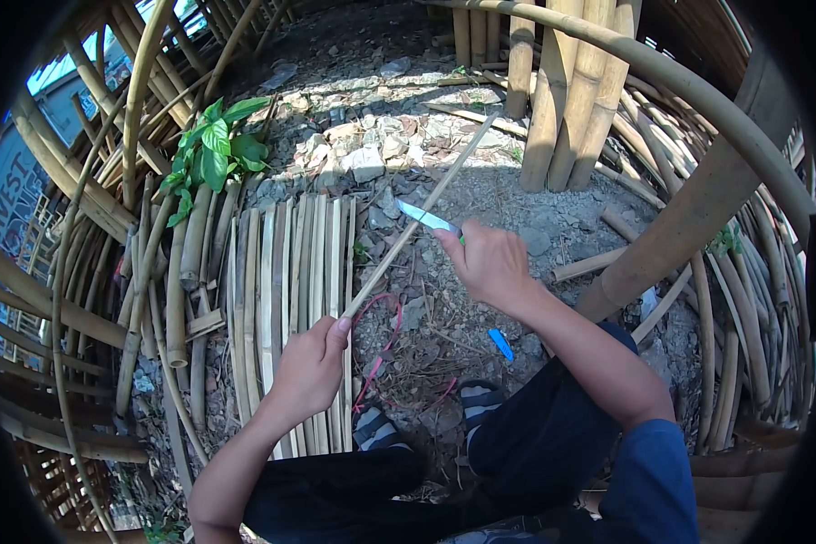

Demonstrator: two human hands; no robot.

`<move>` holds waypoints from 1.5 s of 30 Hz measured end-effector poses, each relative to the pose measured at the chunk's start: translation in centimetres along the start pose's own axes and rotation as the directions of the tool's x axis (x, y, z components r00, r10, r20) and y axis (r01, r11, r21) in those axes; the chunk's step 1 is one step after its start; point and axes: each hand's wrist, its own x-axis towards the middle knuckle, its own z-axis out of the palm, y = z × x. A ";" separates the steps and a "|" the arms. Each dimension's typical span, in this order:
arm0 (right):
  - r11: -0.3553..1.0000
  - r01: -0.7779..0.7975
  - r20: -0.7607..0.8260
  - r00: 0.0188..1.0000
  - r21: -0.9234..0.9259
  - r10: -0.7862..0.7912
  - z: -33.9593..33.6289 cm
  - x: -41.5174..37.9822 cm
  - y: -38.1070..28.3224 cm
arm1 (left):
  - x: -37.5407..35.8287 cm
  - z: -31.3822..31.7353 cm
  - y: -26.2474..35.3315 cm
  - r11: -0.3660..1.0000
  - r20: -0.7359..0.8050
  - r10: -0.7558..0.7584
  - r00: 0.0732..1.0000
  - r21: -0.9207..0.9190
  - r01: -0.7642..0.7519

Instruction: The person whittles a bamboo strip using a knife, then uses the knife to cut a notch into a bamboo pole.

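My left hand (310, 367) is closed round the near end of a long thin bamboo strip (394, 251), its thumb lying along the top. The strip slants up and away to the right over the stony ground. In my right hand (490, 263) is a knife (426, 217), fingers wrapped round a handle that is mostly hidden, with a bit of green showing. The blade crosses the strip around its middle. Beside my left hand, a row of split bamboo slats (286, 263) lies side by side on the ground.
A blue object (500, 344) and pink string (397, 331) lie on the ground before my sandals (378, 426). Thick bamboo poles (576, 100) stand at the back right, and a large slanted pole (689, 218) is near my right arm. A leafy plant (216, 145) grows at left.
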 end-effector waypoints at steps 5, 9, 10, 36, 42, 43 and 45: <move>0.964 -0.260 -0.021 0.966 -0.059 0.259 -1.7 2.9 4.1 | -1.1 -0.4 -0.9 1.000 0.038 -0.028 0.999 -0.006 0.029; 0.939 -0.332 0.001 0.943 -0.088 0.334 -2.4 4.0 6.3 | -1.5 -0.2 -2.3 1.000 0.027 0.017 0.999 -0.027 -0.016; 0.939 -0.329 0.008 0.943 -0.096 0.331 -2.3 4.1 6.4 | -1.5 -0.2 -2.2 1.000 0.043 -0.006 0.999 -0.026 0.007; 0.867 0.292 0.062 0.937 0.404 -0.345 1.4 -4.0 -3.1 | -1.5 -0.4 -1.2 0.999 -0.018 -0.026 0.999 0.032 0.027; 0.833 0.372 0.011 0.911 0.410 -0.412 2.0 -3.9 -3.6 | -1.5 -0.5 -1.8 1.000 0.075 0.001 0.997 -0.027 0.001; 0.885 0.302 0.043 0.940 0.355 -0.338 1.8 -3.5 -3.5 | -1.6 -0.7 -1.5 0.998 0.087 -0.055 0.995 -0.040 0.059; 0.933 0.188 0.085 0.971 0.308 -0.224 1.7 -2.2 -2.6 | -1.9 -0.8 -1.8 0.998 0.063 -0.039 0.997 -0.038 0.042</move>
